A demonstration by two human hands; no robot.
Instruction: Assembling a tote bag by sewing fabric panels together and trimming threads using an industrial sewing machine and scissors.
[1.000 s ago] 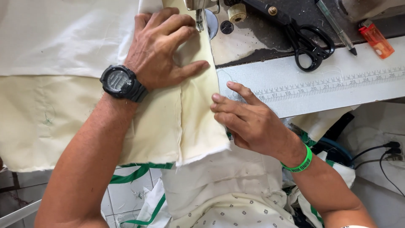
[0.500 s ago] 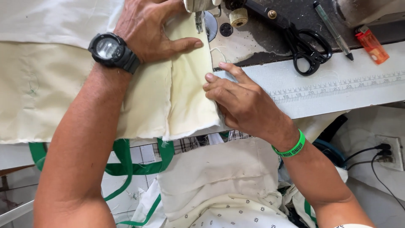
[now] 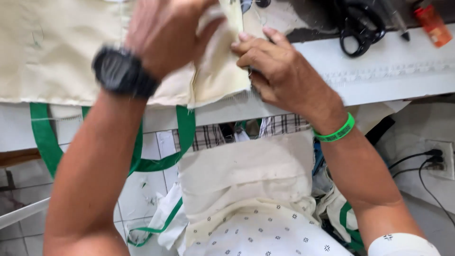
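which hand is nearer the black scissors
Right. The right hand rests on the cream fabric's folded edge, just left of the black scissors on the white table. The left hand grips the fabric farther left, beyond the right hand.

Right of the right grip point(image 3: 279, 66): bare white worktop point(image 3: 398, 76), open for passing. Beyond it, blocked by black scissors point(image 3: 358, 23) and an orange lighter point(image 3: 432, 24). Left of the left grip point(image 3: 166, 33): flat cream fabric point(image 3: 57, 52), nothing standing.
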